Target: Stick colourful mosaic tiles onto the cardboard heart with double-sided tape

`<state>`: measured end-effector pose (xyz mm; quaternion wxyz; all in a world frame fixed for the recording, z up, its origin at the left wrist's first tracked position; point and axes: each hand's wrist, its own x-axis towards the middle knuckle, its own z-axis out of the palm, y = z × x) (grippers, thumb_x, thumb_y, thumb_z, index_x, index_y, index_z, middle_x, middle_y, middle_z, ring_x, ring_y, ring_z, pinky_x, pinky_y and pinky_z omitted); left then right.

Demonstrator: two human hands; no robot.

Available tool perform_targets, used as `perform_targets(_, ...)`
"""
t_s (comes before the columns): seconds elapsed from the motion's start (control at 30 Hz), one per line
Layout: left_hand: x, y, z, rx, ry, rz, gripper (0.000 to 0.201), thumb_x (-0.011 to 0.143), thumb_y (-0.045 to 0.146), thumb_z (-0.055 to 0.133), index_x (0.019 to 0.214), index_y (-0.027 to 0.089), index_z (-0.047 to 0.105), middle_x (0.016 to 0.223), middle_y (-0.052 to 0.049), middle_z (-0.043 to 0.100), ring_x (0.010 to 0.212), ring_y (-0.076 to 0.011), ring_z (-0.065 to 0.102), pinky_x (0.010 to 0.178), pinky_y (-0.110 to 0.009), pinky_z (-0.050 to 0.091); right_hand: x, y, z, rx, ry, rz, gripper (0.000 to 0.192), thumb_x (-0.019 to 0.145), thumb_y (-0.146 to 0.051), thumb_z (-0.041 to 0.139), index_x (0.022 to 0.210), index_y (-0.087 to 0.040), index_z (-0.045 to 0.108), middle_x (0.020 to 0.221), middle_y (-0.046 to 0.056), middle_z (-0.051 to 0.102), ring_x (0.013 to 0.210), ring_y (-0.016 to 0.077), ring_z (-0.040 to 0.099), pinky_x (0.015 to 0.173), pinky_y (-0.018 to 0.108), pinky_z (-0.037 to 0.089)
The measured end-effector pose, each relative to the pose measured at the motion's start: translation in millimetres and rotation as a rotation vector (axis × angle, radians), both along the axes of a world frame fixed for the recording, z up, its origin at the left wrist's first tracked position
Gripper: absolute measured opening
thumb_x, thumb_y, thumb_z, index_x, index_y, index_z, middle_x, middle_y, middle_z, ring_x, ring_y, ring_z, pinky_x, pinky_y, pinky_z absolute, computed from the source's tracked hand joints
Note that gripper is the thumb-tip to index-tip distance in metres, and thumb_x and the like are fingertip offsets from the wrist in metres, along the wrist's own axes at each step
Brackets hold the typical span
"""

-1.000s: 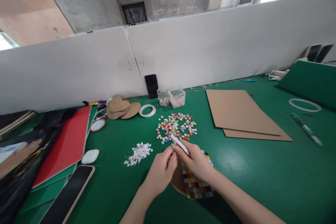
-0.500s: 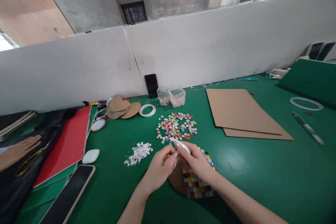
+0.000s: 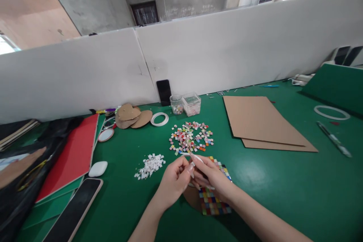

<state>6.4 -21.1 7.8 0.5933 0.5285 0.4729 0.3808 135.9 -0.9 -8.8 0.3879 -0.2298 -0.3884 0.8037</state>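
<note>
Both of my hands meet over the table at the middle. My left hand [image 3: 176, 179] has thumb and forefinger pinched on a thin white ring [image 3: 197, 156], which looks like a hoop or a narrow roll of tape. My right hand [image 3: 213, 176] curls round the same ring from the right, its fingers partly hiding it. Under the right hand lies a sheet of colourful mosaic tiles [image 3: 214, 202], on or beside a round brown board [image 3: 192, 197]. Loose coloured tiles [image 3: 190, 138] are scattered just beyond my fingertips. A heap of small white squares [image 3: 149, 166] is left of my left hand.
Clear containers [image 3: 191, 104] and a dark phone [image 3: 163, 92] stand by the partition. White rings [image 3: 159, 119] and cardboard shapes [image 3: 129, 113] are back left. Cardboard sheets [image 3: 255, 121] and a pen [image 3: 333, 138] lie right. Another person's arm [image 3: 24, 166] rests at far left.
The white ring has turned between my hands and now shows as a thinner edge. My right fingers have shifted slightly. At far left, the other person's hand has moved.
</note>
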Motion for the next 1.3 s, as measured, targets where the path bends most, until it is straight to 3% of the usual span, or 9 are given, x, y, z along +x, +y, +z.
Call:
perform_targets(0.27,0,-2,-5.5,0.057,0.089,0.086,0.030,0.082,0.040,0.048,0.062,0.020,0.037,0.045,0.010,0.036,0.039,-0.0054,0.031,0.041,-0.016,0.034,-1,1,-9.2,-0.044,0.061,0.052,0.032,0.084,-0.047,0.049,0.069,-0.020,0.039,0.041,-0.014,0.023,0.030,0.0020,0.012,0.036,0.016,0.024)
perform_targets(0.47,1,1,-12.5,-0.007,-0.041,0.119,0.032,0.084,0.042,0.043,0.062,0.020,0.037,0.039,0.011,0.031,0.033,-0.0042,0.023,0.034,-0.016,0.021,-4,-4,-4.2,-0.060,0.058,0.035,0.031,0.084,-0.047,0.048,0.070,-0.019,0.043,0.042,-0.014,0.024,0.030,0.0016,0.015,0.038,0.016,0.031)
perform_targets(0.7,-3,3,-14.8,-0.060,-0.124,0.040,0.026,0.082,0.035,0.048,0.064,0.019,0.038,0.040,0.011,0.035,0.034,-0.0035,0.025,0.038,-0.015,0.024,-5,-4,-1.8,-0.088,0.080,-0.010,0.034,0.084,-0.046,0.049,0.065,-0.020,0.040,0.040,-0.015,0.023,0.029,0.0017,0.013,0.037,0.016,0.030)
perform_targets(1.3,4,5,-13.0,-0.041,-0.049,0.098,0.033,0.076,0.043,0.052,0.061,0.020,0.035,0.038,0.012,0.033,0.031,-0.0035,0.026,0.035,-0.016,0.035,-9,-6,-5.3,-0.151,0.008,-0.074,0.038,0.079,-0.050,0.053,0.062,-0.020,0.038,0.042,-0.014,0.024,0.031,0.0018,0.014,0.036,0.016,0.028)
